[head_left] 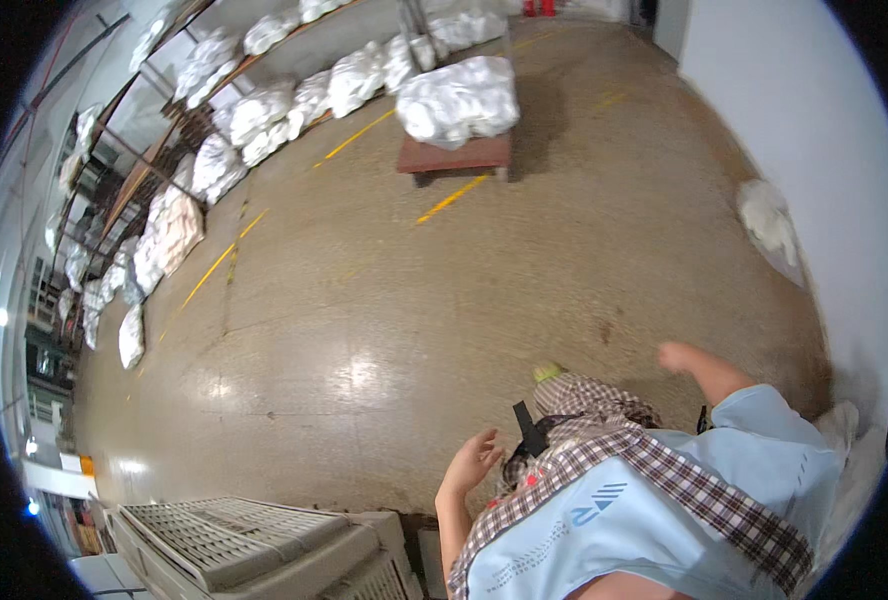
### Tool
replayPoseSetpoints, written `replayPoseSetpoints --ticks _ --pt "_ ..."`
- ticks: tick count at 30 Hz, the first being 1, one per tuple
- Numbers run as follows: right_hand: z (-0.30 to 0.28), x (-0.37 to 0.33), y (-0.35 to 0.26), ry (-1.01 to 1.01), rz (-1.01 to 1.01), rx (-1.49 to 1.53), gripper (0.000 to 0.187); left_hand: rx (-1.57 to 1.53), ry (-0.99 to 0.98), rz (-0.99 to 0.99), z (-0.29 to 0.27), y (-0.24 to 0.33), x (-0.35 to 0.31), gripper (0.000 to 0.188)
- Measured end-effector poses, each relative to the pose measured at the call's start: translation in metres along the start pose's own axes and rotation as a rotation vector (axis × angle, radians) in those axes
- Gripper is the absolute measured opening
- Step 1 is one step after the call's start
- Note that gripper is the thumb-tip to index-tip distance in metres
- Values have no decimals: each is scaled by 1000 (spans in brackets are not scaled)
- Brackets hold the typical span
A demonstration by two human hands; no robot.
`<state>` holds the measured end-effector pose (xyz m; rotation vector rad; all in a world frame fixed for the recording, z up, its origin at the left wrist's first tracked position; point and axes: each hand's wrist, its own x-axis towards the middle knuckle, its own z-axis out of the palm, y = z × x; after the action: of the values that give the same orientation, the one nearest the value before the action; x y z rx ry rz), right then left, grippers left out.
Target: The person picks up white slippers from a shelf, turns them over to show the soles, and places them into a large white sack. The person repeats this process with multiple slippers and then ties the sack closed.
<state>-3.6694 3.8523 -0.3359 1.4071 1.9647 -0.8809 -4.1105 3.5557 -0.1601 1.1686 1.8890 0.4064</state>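
My left hand hangs beside my checked apron, its fingers loosely bent and apart, holding nothing. Out to the right, over the bare floor, my right hand is curled into a rounded shape, slightly blurred, with nothing showing in it. Neither hand touches any object that I can see. Nearest to my left hand is a stack of pale grey plastic crates at the lower left. One green shoe tip pokes out beyond the apron.
Ahead, a low reddish-brown platform cart bears a big white wrapped bundle. Shelving with many white bags lines the left. A white bag rests against the right wall. Yellow lines mark the floor.
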Motion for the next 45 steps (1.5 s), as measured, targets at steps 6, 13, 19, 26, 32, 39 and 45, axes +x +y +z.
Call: replayPoseSetpoints --ticks 6,13,19,26,32,39,45 --pt "-109 125 -174 -393 177 -652 37 54 454 -419 -141 -186 65 35" --pt "-244 340 -647 27 -313 -287 23 -416 412 -878 -173 -313 50 34" --pt "-254 414 -1038 40 -856 -149 22 -860 432 -1094 -107 -440 64 36" --pt "-187 421 -1295 -443 -752 -1121 31 -746 469 -1064 -320 -629 149 41" --pt "-141 507 -1459 -329 -847 -747 30 -495 992 -693 -735 -766 129 33" --pt "-97 539 -1792 -336 -892 -850 28 -597 1165 -1040 -860 -969 83 31" --pt "-12 366 -2220 -532 -1465 3 20 -1158 790 -1228 -806 -1009 34 32"
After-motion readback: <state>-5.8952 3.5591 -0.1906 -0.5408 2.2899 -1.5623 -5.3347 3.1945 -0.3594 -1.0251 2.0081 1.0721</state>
